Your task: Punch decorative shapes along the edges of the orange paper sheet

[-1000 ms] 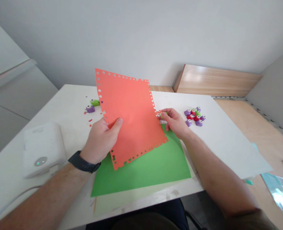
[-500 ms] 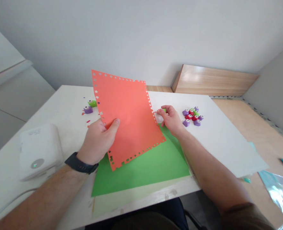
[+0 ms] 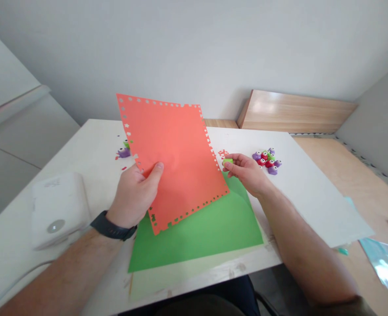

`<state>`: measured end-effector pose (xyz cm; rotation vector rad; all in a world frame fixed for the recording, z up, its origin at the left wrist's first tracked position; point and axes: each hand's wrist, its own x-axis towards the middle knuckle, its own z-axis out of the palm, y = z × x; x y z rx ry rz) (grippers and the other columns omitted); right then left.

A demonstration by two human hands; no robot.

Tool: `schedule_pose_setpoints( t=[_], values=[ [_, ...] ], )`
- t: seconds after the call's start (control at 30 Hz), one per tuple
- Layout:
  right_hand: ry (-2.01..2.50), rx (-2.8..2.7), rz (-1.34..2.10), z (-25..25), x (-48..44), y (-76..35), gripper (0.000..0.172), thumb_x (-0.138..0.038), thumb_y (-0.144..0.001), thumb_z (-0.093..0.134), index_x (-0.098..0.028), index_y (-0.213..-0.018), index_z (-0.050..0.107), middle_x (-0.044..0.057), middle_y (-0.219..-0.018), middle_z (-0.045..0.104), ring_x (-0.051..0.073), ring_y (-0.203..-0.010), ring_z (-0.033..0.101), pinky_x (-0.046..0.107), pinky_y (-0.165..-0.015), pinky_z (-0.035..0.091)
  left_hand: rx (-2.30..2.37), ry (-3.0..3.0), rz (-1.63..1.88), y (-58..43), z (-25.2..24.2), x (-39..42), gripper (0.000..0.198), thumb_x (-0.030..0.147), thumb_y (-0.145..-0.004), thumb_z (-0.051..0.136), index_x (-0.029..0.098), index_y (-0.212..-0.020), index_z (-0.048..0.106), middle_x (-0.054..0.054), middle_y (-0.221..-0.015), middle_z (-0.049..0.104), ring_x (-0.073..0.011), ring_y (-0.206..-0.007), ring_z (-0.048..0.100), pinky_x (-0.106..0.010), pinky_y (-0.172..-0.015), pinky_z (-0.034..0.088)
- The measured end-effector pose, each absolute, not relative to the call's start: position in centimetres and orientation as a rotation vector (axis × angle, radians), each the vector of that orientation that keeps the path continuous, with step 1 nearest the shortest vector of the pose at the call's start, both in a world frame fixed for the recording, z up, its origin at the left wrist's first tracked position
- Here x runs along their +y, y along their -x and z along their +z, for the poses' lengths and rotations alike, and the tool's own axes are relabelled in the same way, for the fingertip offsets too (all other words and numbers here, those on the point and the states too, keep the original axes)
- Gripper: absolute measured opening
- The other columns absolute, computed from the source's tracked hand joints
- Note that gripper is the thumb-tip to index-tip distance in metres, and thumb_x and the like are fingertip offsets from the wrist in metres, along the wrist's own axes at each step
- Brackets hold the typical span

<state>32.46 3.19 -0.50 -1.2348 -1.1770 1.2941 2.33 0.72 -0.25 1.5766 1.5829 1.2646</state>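
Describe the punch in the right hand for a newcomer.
On the white table, find the coral sheet with punched edges, held up by the left hand. Beside its right edge, the right hand pinches a small green craft punch. Unlike the purple, red and green punches clustered beyond, it is in a hand.

This was a small craft corner, in what looked more like a room at home than a shop or lab: a white table carried a sheet of orange-red paper with punched edges, a sheet of green paper, a cluster of colourful craft punches and scattered paper cut-outs. Around it were a plain white wall, white cabinet fronts, a light wooden panel and a pale wood floor, while a white box-shaped device sat on the table.
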Motion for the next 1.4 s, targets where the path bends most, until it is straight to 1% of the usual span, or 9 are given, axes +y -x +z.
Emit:
schedule_pose_setpoints(
  t=[0.07, 0.13, 0.27, 0.37, 0.67, 0.9, 1.13, 1.27, 1.4],
  values=[
    [1.214, -1.179, 1.339, -0.5, 3.1, -32.6, 0.050, -0.040, -0.070, 0.093, -0.019, -0.109, 0.070, 0.003, -0.093, 0.074, 0.017, -0.082, 0.069, 0.031, -0.070, 0.052, 1.561, -1.600, 1.332, -2.2, -0.5, 0.9, 0.040, 0.044, -0.099, 0.066, 0.019, -0.129, 0.074, -0.008, -0.138, 0.074, -0.0279, -0.128, 0.069, -0.043, -0.122, 0.045],
    [1.202, -1.182, 1.362, -0.5, 3.1, -32.8, 0.051, -0.039, -0.068, 0.095, -0.019, -0.109, 0.071, 0.003, -0.096, 0.075, 0.017, -0.083, 0.068, 0.032, -0.072, 0.051, 1.555, -1.617, 1.379, -2.1, -0.7, 1.1, 0.038, 0.042, -0.098, 0.067, 0.020, -0.127, 0.075, -0.008, -0.136, 0.075, -0.0276, -0.126, 0.070, -0.043, -0.122, 0.045],
    [1.223, -1.200, 1.382, -0.3, 3.2, -33.2, 0.045, -0.039, -0.069, 0.095, -0.020, -0.104, 0.074, 0.003, -0.094, 0.074, 0.016, -0.083, 0.066, 0.030, -0.068, 0.049, 1.582, -1.635, 1.421, -1.9, -0.8, 1.2, 0.038, 0.042, -0.098, 0.068, 0.021, -0.129, 0.075, -0.008, -0.137, 0.075, -0.0275, -0.128, 0.069, -0.044, -0.121, 0.046],
    [1.221, -1.224, 1.416, 0.1, 3.0, -33.3, 0.041, -0.042, -0.073, 0.093, -0.021, -0.104, 0.075, 0.004, -0.098, 0.074, 0.017, -0.085, 0.065, 0.030, -0.067, 0.048, 1.570, -1.644, 1.444, -1.9, -0.7, 1.2, 0.038, 0.041, -0.099, 0.068, 0.022, -0.132, 0.074, -0.007, -0.139, 0.074, -0.0271, -0.131, 0.068, -0.044, -0.122, 0.045],
    [1.190, -1.249, 1.476, 0.5, 2.6, -33.4, 0.038, -0.042, -0.079, 0.089, -0.020, -0.108, 0.077, 0.004, -0.102, 0.072, 0.016, -0.085, 0.063, 0.030, -0.068, 0.045, 1.544, -1.627, 1.472, -2.0, -0.5, 1.1, 0.039, 0.040, -0.099, 0.068, 0.022, -0.133, 0.074, -0.008, -0.137, 0.074, -0.0271, -0.129, 0.069, -0.044, -0.120, 0.047],
    [1.216, -1.270, 1.459, 0.6, 2.6, -33.3, 0.039, -0.043, -0.077, 0.089, -0.021, -0.107, 0.077, 0.004, -0.100, 0.072, 0.016, -0.082, 0.061, 0.031, -0.069, 0.044, 1.557, -1.605, 1.480, -2.1, -0.5, 1.1, 0.040, 0.040, -0.099, 0.068, 0.024, -0.134, 0.074, -0.008, -0.138, 0.074, -0.0275, -0.129, 0.069, -0.045, -0.120, 0.048],
    [1.207, -1.244, 1.436, 0.3, 2.7, -33.4, 0.039, -0.042, -0.077, 0.089, -0.021, -0.108, 0.076, 0.004, -0.099, 0.072, 0.017, -0.085, 0.063, 0.031, -0.069, 0.044, 1.571, -1.617, 1.460, -2.1, -0.3, 1.0, 0.040, 0.041, -0.099, 0.069, 0.022, -0.133, 0.075, -0.008, -0.136, 0.075, -0.0279, -0.129, 0.069, -0.046, -0.120, 0.048],
    [1.195, -1.267, 1.471, 0.3, 2.6, -33.4, 0.037, -0.041, -0.080, 0.088, -0.021, -0.108, 0.077, 0.004, -0.102, 0.072, 0.017, -0.085, 0.063, 0.031, -0.069, 0.045, 1.537, -1.616, 1.479, -2.2, -0.2, 1.0, 0.040, 0.040, -0.099, 0.068, 0.023, -0.135, 0.073, -0.008, -0.141, 0.072, -0.0270, -0.132, 0.067, -0.045, -0.122, 0.045],
    [1.182, -1.282, 1.454, 0.3, 2.5, -33.5, 0.035, -0.041, -0.081, 0.087, -0.021, -0.109, 0.077, 0.004, -0.102, 0.072, 0.017, -0.086, 0.063, 0.031, -0.069, 0.045, 1.567, -1.611, 1.471, -2.1, -0.4, 1.0, 0.042, 0.041, -0.099, 0.069, 0.020, -0.135, 0.073, -0.009, -0.138, 0.074, -0.0270, -0.129, 0.068, -0.045, -0.121, 0.046]
  ],
)
